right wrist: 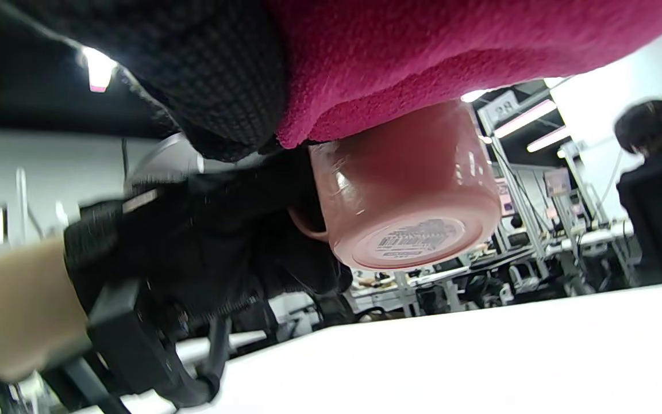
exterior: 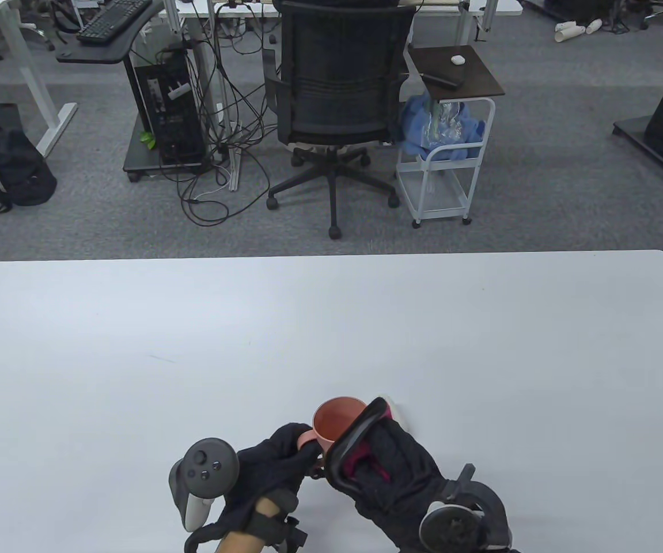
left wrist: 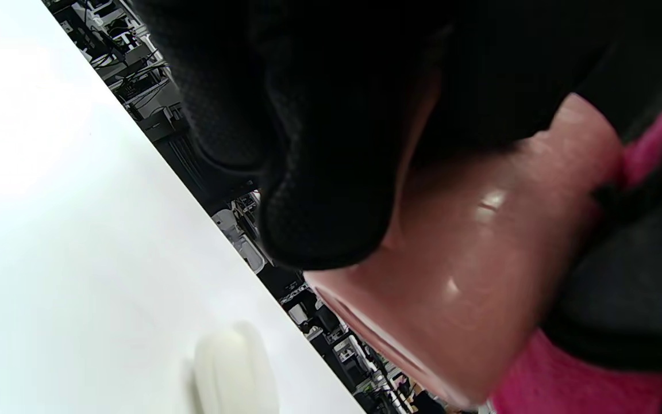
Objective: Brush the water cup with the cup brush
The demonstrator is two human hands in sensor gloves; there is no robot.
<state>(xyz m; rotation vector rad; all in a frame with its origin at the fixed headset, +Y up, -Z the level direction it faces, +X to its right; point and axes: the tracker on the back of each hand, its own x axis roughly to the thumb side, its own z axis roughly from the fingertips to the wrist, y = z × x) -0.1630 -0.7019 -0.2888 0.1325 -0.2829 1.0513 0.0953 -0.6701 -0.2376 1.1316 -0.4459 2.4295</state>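
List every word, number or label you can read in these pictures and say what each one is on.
"28": on a white sign in the background of the right wrist view.
Printed label on the bottom of the pink cup, lifted off the table by the left hand: too blurred to read.
Keyboard keys in the table view: too small to read.
Nothing else is legible.
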